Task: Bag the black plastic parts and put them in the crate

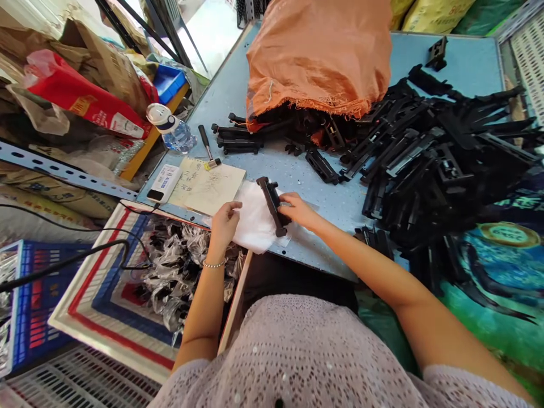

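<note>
My right hand (pixel 298 211) grips a long black plastic part (pixel 272 205) by its right side, holding it over a stack of thin clear plastic bags (pixel 254 218). The part is tilted, with wider ends and a bar-like middle. At the left edge of the bags is my left hand (pixel 225 224), its fingers loosely curled with a small gap between thumb and forefinger. I see nothing in it. A beaded bracelet (pixel 213 264) circles the left wrist.
A large heap of black parts (pixel 408 153) covers the right side of the blue table, spilling from an orange woven sack (pixel 318 56). Leftward are a notepad (pixel 199 190), a hammer (pixel 206 144), a white device (pixel 165 184) and a water bottle (pixel 176 133). A crate (pixel 106 317) holds bagged parts.
</note>
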`<control>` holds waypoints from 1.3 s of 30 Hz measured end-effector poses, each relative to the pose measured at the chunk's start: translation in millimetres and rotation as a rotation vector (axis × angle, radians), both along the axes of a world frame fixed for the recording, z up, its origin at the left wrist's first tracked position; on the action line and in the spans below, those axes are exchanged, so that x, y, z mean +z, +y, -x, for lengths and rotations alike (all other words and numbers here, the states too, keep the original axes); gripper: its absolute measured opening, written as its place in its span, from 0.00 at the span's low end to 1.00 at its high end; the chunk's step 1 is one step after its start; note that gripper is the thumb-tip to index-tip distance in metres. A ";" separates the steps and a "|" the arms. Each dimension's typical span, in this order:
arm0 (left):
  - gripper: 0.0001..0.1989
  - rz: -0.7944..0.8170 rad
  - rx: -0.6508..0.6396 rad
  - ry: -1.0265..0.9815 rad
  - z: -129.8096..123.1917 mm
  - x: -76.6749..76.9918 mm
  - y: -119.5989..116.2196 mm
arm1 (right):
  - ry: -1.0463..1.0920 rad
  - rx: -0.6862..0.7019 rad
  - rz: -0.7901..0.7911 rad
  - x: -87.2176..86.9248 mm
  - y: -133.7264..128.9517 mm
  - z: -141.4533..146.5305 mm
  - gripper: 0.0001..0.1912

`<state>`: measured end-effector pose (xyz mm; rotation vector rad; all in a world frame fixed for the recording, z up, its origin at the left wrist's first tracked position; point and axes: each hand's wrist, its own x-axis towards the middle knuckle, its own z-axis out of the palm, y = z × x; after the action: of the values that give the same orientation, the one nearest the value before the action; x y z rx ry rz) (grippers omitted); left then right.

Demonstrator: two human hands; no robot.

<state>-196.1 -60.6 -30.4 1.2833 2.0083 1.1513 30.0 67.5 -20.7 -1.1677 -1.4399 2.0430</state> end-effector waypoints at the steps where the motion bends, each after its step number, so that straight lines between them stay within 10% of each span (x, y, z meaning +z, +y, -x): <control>1: 0.13 -0.042 0.038 -0.087 -3.4 -0.5 0.5 | 0.051 -0.016 0.025 4.1 -0.3 0.5 0.11; 7: 0.06 -0.191 0.028 -0.183 -18.5 -6.4 -2.1 | 0.254 0.160 0.507 10.6 -3.2 32.5 0.02; 12: 0.18 0.031 -0.036 0.320 -9.7 -2.6 0.2 | 0.187 0.150 0.492 1.2 -12.5 34.6 0.01; 20: 0.13 -0.086 0.060 0.154 -20.9 6.6 23.3 | 0.125 0.200 0.232 6.8 -11.7 -23.7 0.16; 28: 0.35 -0.149 -0.192 0.216 -18.8 -5.7 -0.3 | 0.152 0.329 0.554 8.4 -18.7 -26.8 0.44; 32: 0.36 -0.131 -0.260 0.353 -34.7 -1.9 -26.0 | 0.203 0.234 0.630 6.1 -19.8 -16.4 0.37; 36: 0.39 -0.207 -0.499 0.430 -72.2 3.8 -40.6 | 0.171 0.135 0.478 9.9 -24.7 -8.1 0.22; 39: 0.37 -0.253 -0.597 0.356 -90.9 8.1 -40.7 | -0.023 0.134 0.025 10.3 -36.2 -6.3 0.13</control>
<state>-105.2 -101.4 -22.3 2.1554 1.5354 0.9429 36.3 31.3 -10.3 -1.1353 -1.5466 2.1488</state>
